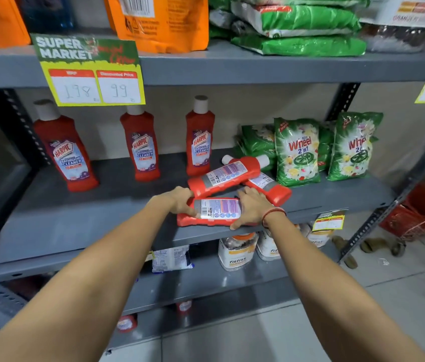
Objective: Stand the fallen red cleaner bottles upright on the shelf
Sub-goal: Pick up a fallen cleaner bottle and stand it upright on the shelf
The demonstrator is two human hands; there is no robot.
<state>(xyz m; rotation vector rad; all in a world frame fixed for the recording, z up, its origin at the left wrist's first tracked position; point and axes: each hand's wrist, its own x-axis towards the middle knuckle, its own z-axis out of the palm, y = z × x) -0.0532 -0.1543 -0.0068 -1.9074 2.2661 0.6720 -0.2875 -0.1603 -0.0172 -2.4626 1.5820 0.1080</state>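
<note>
Head camera, looking down at a grey metal shelf [75, 226]. Three red cleaner bottles lie fallen at about one o'clock from the centre of the view. The nearest bottle [214, 212] rests flat at the shelf's front edge, back label up, its long axis running left to right, from nine o'clock to three o'clock. Both hands are on it: the left hand [180, 201] curls over its left end, fingers narrowly closed around the top edge, and the right hand [252, 205] lies spread over its right end, thumb hooked under the front edge. Neither hand is nearer; they share the grip. Behind, toward twelve o'clock, two more fallen bottles [225, 176] cross each other, touching. Three upright bottles [142, 147] stand farther back toward eleven o'clock. Green detergent bags [297, 152] stand at two o'clock. The likely next move is tipping the held bottle onto its base.
</note>
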